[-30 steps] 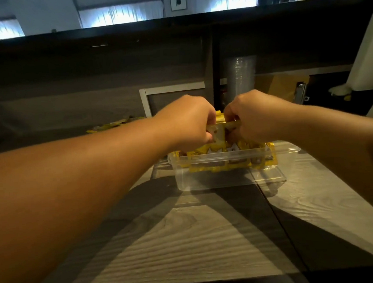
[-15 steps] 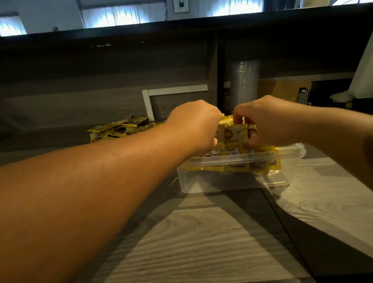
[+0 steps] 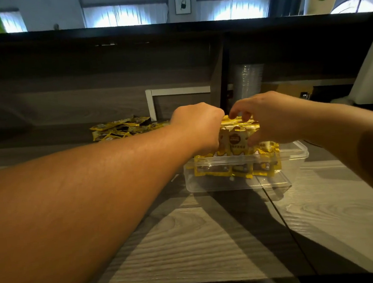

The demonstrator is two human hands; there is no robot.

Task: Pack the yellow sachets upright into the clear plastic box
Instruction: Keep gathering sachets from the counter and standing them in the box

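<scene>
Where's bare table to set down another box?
Free: the wood table in front of the clear box, between the forearms. Crowded: left hand and right hand over the sachets; loose sachet pile behind-left.

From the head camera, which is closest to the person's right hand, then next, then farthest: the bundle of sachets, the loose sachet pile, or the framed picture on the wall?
1. Bundle of sachets: gripped by the right hand, above the clear plastic box.
2. Loose sachet pile: on the counter, far to the left.
3. Framed picture: on the back wall.
</scene>
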